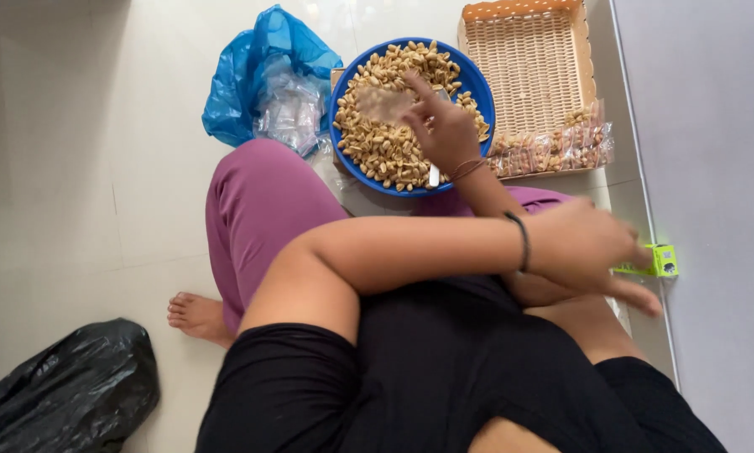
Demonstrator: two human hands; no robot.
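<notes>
Peanut bowl point(477, 88) under right hand point(444, 126)

On the floor point(83, 168), the bowl of peanuts point(385, 143) sits at twelve o'clock; basket point(528, 59) at one; bag point(259, 75) at eleven.

Bare floor point(75, 168) is lying open on the left; the blue bag point(268, 75), blue bowl point(410, 113) and wicker tray point(532, 67) are crowding ahead, a wall point(712, 126) closing the right.

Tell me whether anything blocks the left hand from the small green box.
Nothing visible does. The left hand reaches across the right forearm, fingertips right beside the green box on the floor, no object between them.
</notes>
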